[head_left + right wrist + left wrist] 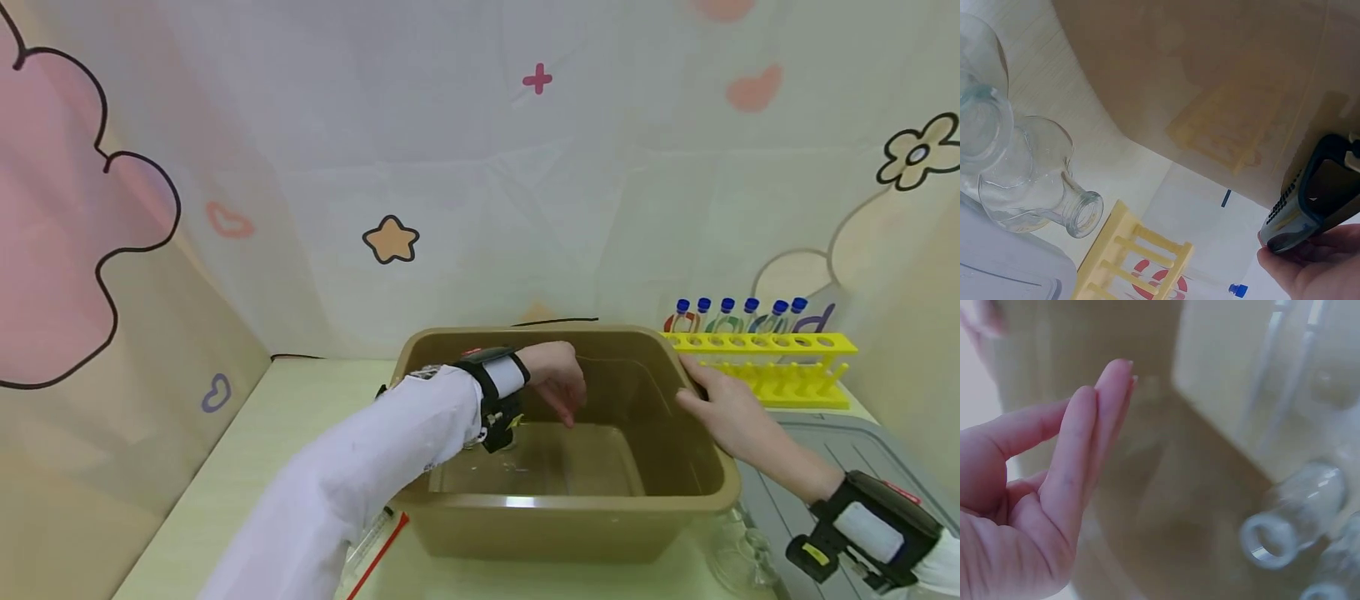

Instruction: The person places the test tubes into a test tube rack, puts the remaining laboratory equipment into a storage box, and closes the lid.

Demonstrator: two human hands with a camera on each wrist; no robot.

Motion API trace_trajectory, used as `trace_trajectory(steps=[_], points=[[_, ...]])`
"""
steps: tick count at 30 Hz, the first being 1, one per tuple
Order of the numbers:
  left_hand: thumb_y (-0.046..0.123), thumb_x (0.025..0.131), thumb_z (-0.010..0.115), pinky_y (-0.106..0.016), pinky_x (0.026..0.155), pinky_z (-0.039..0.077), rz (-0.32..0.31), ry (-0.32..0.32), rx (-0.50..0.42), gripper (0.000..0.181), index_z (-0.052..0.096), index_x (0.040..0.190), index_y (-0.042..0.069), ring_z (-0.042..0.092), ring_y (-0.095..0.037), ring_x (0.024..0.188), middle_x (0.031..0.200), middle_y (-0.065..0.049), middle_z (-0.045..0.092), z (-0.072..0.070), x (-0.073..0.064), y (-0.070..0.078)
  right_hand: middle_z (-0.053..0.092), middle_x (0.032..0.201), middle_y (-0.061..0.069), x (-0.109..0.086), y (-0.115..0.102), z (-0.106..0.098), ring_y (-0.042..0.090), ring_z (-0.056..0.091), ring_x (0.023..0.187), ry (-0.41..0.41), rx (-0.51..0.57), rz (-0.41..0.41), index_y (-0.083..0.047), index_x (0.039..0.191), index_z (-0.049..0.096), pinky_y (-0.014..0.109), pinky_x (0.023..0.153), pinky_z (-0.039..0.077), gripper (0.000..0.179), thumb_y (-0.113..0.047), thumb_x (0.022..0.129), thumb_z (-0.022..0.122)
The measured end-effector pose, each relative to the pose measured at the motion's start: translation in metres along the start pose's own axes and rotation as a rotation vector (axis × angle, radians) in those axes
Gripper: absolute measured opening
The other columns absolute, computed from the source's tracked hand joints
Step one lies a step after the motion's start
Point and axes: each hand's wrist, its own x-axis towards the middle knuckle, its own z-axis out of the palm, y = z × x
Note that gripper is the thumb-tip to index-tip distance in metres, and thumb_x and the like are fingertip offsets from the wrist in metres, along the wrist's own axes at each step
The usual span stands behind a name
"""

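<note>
Dangling an empty left hand [557,379], fingers straight, inside the brown tub [540,527]; right hand [727,408] grips its side. Glass bottles [1313,492] already in there, so partway done I'd say; glass flask [1029,181] on the desk [247,467] and racked test tubes [727,312] seem left.

Soft, bright light fills my head view, paling the wall [450,167] and nearly whitening my sleeve [322,492], while the bin [532,529] is dimmer inside, with a short white glare on its front rim near lower centre. My left wrist view is hazy: my left hand [1041,506] looks fairly clear, but the jar [1310,500] at lower right is soft, glints streak the upper right, and the left edge washes out. On my right wrist, the bin's dull side faintly mirrors the rack [1124,219].
</note>
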Motion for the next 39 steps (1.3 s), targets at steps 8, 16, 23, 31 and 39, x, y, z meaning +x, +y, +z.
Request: trace_trajectory(steps=[8, 16, 23, 31, 39], points=[[0.000, 0.087, 0.057, -0.033, 0.061, 0.051, -0.091, 0.579, 0.048, 0.015, 0.061, 0.081, -0.014, 0.063, -0.035, 0.070, 0.082, -0.029, 0.061, 0.085, -0.136, 0.130, 0.037, 0.127, 0.034, 0.000, 0.002, 0.002, 0.041, 0.049, 0.100, -0.009, -0.008, 0.020, 0.009, 0.138, 0.021, 0.054, 0.081, 0.039, 0.054, -0.019, 0.096, 0.041], [0.012, 0.090, 0.057, -0.021, 0.040, 0.038, -0.025, 0.709, 0.382, 0.024, 0.061, 0.070, 0.000, 0.049, -0.015, 0.039, 0.057, -0.012, 0.059, 0.103, -0.200, 0.124, 0.038, 0.126, 0.034, -0.002, 0.005, 0.003, 0.039, 0.052, 0.095, -0.010, -0.010, 0.034, 0.010, 0.138, 0.021, 0.053, 0.080, 0.041, 0.054, -0.019, 0.096, 0.040], [0.016, 0.088, 0.061, -0.026, 0.040, 0.039, 0.002, 0.992, 0.476, 0.012, 0.061, 0.080, 0.006, 0.046, -0.016, 0.039, 0.054, -0.005, 0.054, 0.130, -0.262, 0.098, 0.037, 0.126, 0.035, 0.001, 0.003, 0.001, 0.041, 0.050, 0.097, -0.011, -0.029, 0.029, 0.011, 0.137, 0.021, 0.054, 0.080, 0.039, 0.055, -0.021, 0.096, 0.041], [0.014, 0.087, 0.060, -0.031, 0.043, 0.039, -0.075, 1.220, 0.473, 0.012, 0.060, 0.077, 0.007, 0.046, -0.016, 0.038, 0.053, -0.001, 0.051, 0.156, -0.314, 0.042, 0.036, 0.126, 0.036, 0.001, 0.002, 0.001, 0.042, 0.050, 0.098, -0.011, -0.021, 0.027, 0.011, 0.137, 0.021, 0.054, 0.080, 0.040, 0.055, -0.021, 0.096, 0.041], [0.012, 0.084, 0.063, -0.030, 0.043, 0.039, -0.227, 1.238, 0.406, 0.013, 0.058, 0.073, 0.007, 0.049, -0.020, 0.038, 0.052, 0.000, 0.050, 0.172, -0.333, -0.019, 0.040, 0.124, 0.035, 0.001, -0.001, 0.002, 0.037, 0.054, 0.091, -0.004, -0.032, 0.021, 0.010, 0.137, 0.023, 0.051, 0.076, 0.043, 0.054, -0.021, 0.096, 0.041]])
